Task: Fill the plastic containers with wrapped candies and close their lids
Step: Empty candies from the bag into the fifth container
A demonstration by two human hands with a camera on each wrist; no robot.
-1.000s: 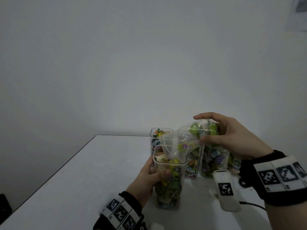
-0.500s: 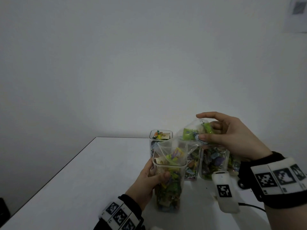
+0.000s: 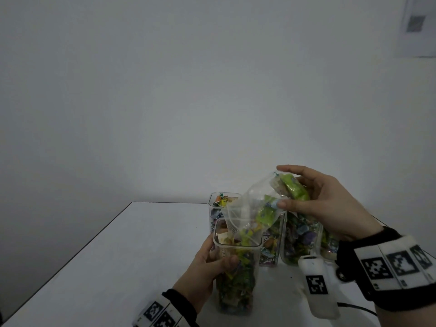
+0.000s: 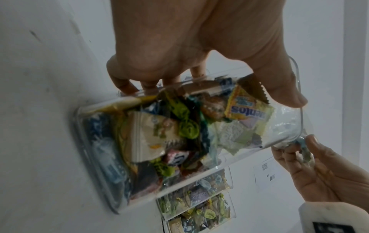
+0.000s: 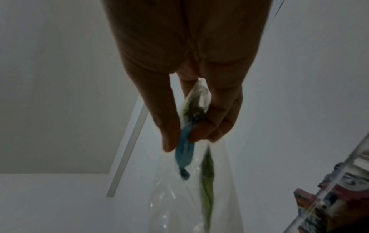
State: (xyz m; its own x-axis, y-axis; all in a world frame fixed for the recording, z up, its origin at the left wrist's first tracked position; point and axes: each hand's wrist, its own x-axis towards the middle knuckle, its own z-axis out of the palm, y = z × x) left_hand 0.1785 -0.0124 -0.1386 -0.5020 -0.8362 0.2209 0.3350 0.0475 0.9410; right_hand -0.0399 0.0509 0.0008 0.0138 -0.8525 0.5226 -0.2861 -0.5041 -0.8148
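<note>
A tall clear plastic container [image 3: 237,279] stands open on the white table [image 3: 122,263], mostly full of wrapped candies [image 4: 169,135]. My left hand [image 3: 207,267] grips its upper side, thumb across the front; the same container [image 4: 199,134] and my left hand [image 4: 189,47] fill the left wrist view. My right hand [image 3: 316,204] pinches a clear plastic bag [image 3: 254,208] of candies, tilted with its open mouth over the container's rim. In the right wrist view the thumb and fingers pinch the bag [image 5: 191,181] near its upper end.
Several other clear containers [image 3: 299,239] full of candies stand in a row behind, one open at back left [image 3: 223,201]. A white tagged device [image 3: 316,284] with a cable lies at the right. The table's left edge runs diagonally; a white wall is behind.
My right hand has lifted and tilted the bag more steeply; candies have slid toward its mouth and into the container. The left hand keeps its grip.
</note>
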